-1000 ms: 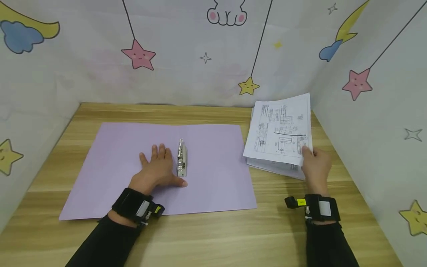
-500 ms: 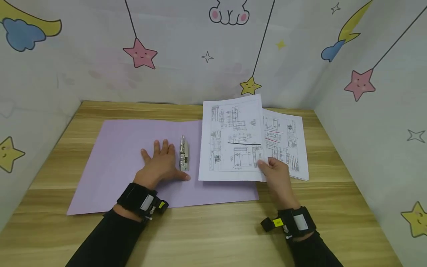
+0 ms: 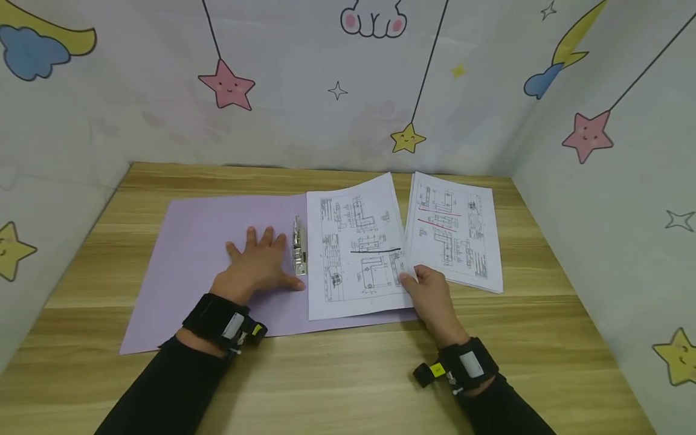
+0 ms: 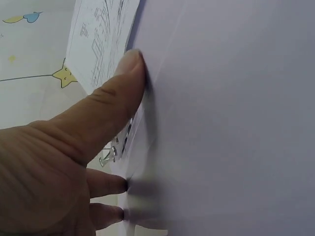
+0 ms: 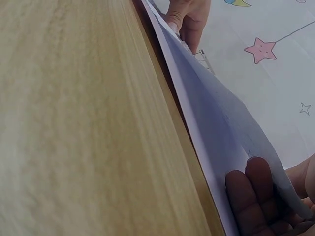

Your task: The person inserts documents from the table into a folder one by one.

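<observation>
A purple folder (image 3: pixel 190 260) lies spread on the table, with a metal lever clip (image 3: pixel 299 248) along its middle. My left hand (image 3: pixel 255 266) rests flat on the folder's left half, fingers spread, the thumb tip just below the clip. Over the right half lies a printed drawing sheet (image 3: pixel 348 284), its right edge raised. At its lower right corner my right hand (image 3: pixel 432 299) pinches it, thumb on top; in the right wrist view the fingers (image 5: pixel 243 196) are beneath the paper. To the right, a stack of drawing sheets (image 3: pixel 462 241) with red lines lies partly beside the folder.
The wooden table (image 3: pixel 348 374) meets a white patterned wall cloth (image 3: pixel 293 133) at the back and both sides. Black straps with small cameras are on both wrists.
My right hand has carried the top sheet from the stack leftward, then lowered it onto the folder's right half next to the clip. The left hand has stayed on the folder.
</observation>
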